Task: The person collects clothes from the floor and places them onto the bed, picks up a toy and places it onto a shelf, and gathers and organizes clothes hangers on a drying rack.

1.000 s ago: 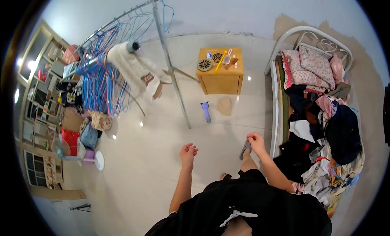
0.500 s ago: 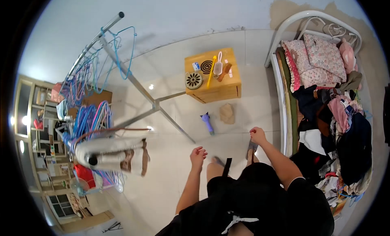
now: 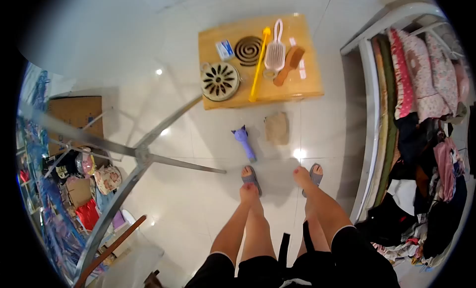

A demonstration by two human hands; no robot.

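Both hands hang low and look curled and empty, though it's blurry at this angle. Left hand (image 3: 247,193), right hand (image 3: 300,177). Purple toy (image 3: 244,142) lies on the floor just ahead of the left hand, well apart from the right, long axis pointing away from the grip.

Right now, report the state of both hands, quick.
Left hand: closed in a loose fist, holding nothing visible.
Right hand: closed in a loose fist, holding nothing visible.
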